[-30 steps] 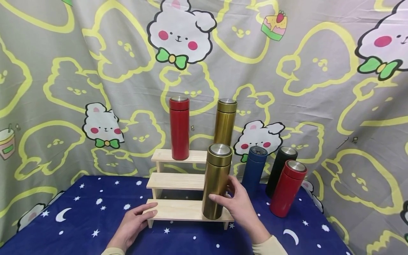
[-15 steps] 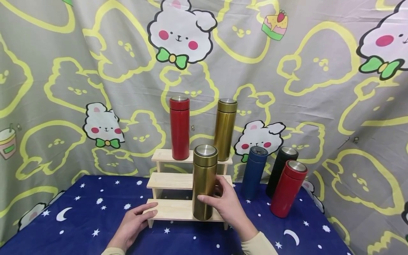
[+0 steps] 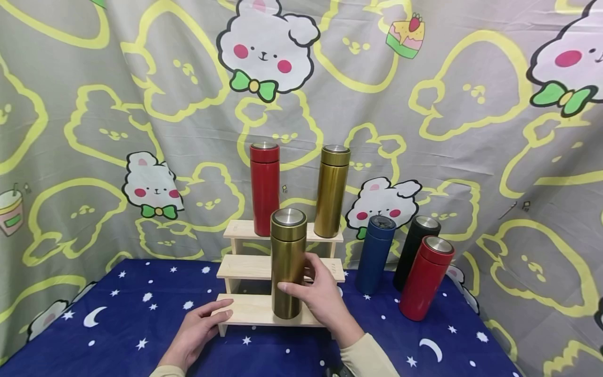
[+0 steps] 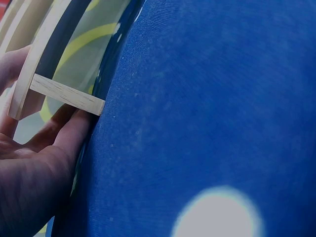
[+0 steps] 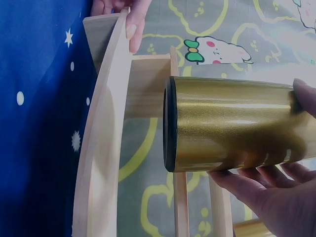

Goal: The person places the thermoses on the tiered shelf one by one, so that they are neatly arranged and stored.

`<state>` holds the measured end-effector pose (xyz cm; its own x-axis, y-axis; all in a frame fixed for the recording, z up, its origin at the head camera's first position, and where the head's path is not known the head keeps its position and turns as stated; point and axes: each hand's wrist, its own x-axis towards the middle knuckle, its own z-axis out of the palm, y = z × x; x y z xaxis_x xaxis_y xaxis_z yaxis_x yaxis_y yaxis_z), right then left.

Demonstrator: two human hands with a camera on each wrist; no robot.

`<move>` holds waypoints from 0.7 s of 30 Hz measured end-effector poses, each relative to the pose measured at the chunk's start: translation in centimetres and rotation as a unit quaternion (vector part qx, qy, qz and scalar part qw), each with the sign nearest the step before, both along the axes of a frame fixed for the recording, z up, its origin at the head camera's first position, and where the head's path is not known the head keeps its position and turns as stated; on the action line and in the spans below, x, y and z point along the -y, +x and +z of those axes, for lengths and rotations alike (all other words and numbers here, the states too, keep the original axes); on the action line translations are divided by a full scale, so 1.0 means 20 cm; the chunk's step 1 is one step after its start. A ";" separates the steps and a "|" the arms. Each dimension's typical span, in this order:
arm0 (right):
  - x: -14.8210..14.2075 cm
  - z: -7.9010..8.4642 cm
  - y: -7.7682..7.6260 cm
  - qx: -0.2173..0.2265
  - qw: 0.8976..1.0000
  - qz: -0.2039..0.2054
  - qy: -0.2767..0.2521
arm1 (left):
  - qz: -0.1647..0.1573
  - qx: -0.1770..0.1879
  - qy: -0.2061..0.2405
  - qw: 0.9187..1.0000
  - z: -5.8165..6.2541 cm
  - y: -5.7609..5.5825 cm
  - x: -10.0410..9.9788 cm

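Observation:
My right hand (image 3: 322, 293) grips a gold thermos bottle (image 3: 288, 262) from its right side, thumb in front. The bottle is upright before the three-step wooden stand (image 3: 249, 311); in the right wrist view its dark base (image 5: 170, 123) hangs apart from the lowest step (image 5: 106, 133). My left hand (image 3: 195, 330) holds the left end of that step. In the left wrist view its fingers (image 4: 69, 133) lie on both sides of the board, beside the leg (image 4: 69, 94). On the top step stand a red thermos (image 3: 265, 191) and another gold thermos (image 3: 332, 193).
Right of the stand, a blue thermos (image 3: 376, 256), a black thermos (image 3: 414, 256) and a red thermos (image 3: 426, 280) stand on the dark blue star-print cloth (image 3: 118, 314). A patterned curtain (image 3: 202, 131) hangs close behind the stand.
My right hand has carried the gold thermos leftward, from the stand's right end to about its middle, and slightly up lately. The left hand stays on the step's end.

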<state>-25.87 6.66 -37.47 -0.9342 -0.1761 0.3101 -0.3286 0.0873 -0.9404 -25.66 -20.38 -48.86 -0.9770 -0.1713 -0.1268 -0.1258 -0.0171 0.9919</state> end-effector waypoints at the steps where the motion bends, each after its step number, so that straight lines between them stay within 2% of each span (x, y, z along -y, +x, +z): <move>1: 0.01 0.00 0.00 -0.001 1.000 0.000 0.003 | -0.001 0.000 0.002 1.000 0.00 0.00 0.00; 11: 0.06 0.04 -0.04 -0.006 1.000 0.013 0.015 | -0.004 -0.007 0.015 1.000 0.00 0.00 -0.01; 21: 0.10 0.09 -0.05 -0.012 0.999 0.024 0.027 | -0.004 -0.010 0.018 1.000 -0.01 0.00 0.00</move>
<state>-26.95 4.64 -35.57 -0.9169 -0.2368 0.3213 -0.3560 0.1212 -0.9266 -25.58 -20.36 -48.99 -0.9807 -0.1601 -0.1122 -0.1052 -0.0518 0.9931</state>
